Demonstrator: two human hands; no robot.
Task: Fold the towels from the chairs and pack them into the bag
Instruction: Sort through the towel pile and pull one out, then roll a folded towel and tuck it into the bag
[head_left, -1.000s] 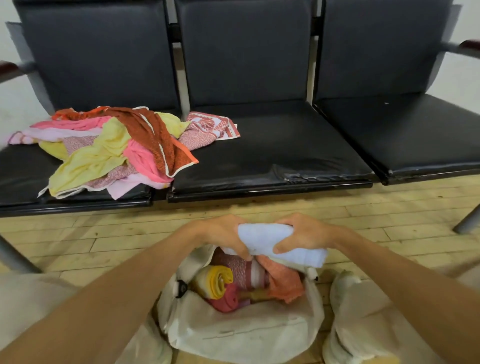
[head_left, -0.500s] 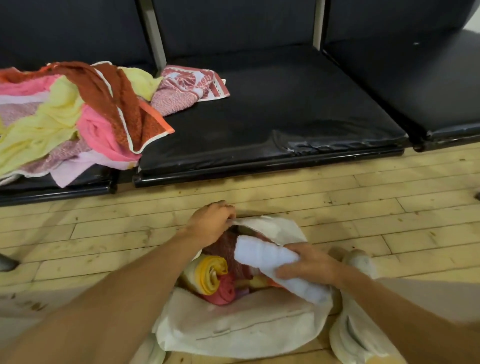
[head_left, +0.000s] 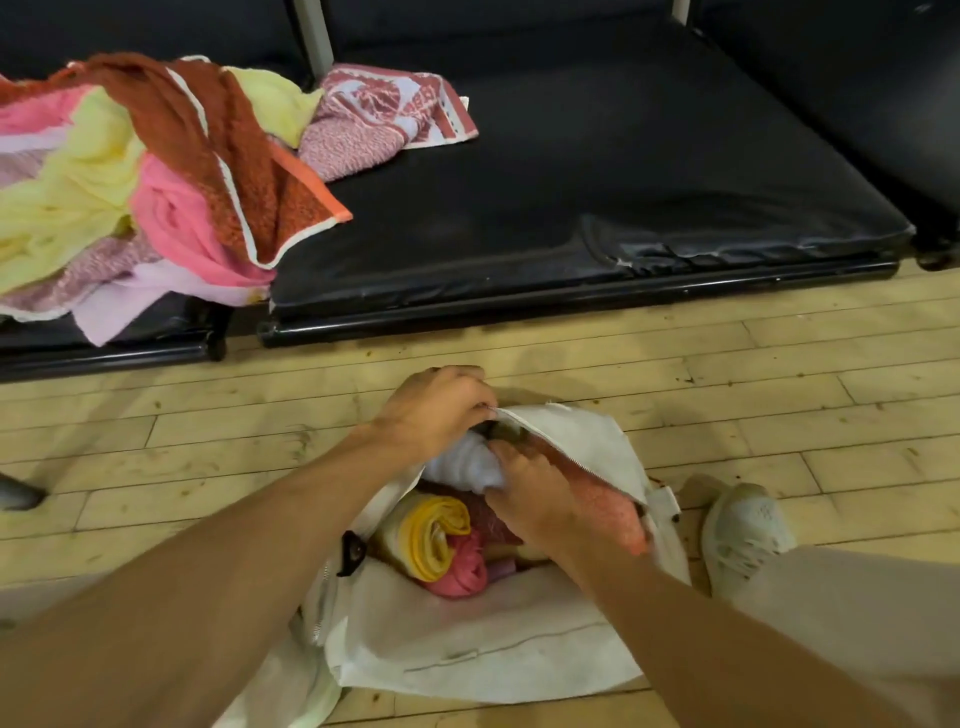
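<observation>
White and rolled, the towel (head_left: 462, 465) sits at the mouth of the bag (head_left: 467, 639), gripped by the right hand (head_left: 530, 504) while the left hand (head_left: 436, 410) pinches its far rim, best pulled wide so the roll enters intact.

The bag (head_left: 467, 649) sits on the floor (head_left: 779, 415) before the chairs (head_left: 571, 208). My left hand (head_left: 436, 410) holds its far rim. My right hand (head_left: 530, 499) grips a folded towel (head_left: 462, 465) in its mouth, behind the rolled towels (head_left: 436, 535) inside. A heap of towels (head_left: 130, 182) lies on the left seat, spilling onto the middle one. My shoe (head_left: 748, 530) stands right of the bag.
</observation>
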